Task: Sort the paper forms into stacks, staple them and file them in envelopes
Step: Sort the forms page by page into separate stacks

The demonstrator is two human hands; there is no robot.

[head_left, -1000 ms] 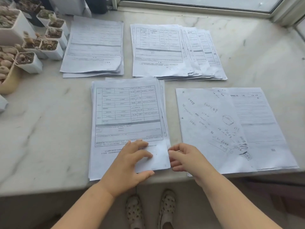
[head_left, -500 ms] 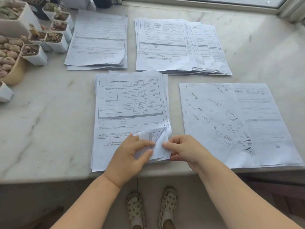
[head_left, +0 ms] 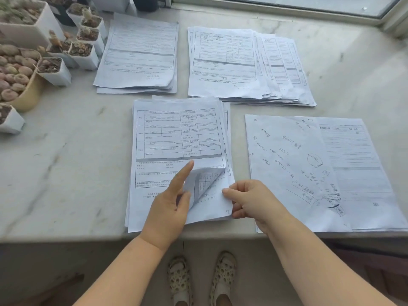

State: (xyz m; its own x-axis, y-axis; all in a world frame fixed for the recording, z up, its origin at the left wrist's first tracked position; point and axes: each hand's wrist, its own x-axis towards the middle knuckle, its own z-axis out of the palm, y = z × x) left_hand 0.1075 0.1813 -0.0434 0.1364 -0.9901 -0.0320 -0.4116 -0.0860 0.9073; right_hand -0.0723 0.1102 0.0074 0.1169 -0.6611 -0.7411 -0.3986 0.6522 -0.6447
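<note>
While hands peel one stack [head_left: 176,138], plant pots [head_left: 55,69] apparently crowd another stack [head_left: 139,56].

A pale marble sill [head_left: 66,164] fills the view, lit by daylight. A window frame [head_left: 276,7] runs along 12 to 1 o'clock. Potted succulents [head_left: 53,54] crowd 10 o'clock. Dim floor [head_left: 44,272] lies at 6.
</note>
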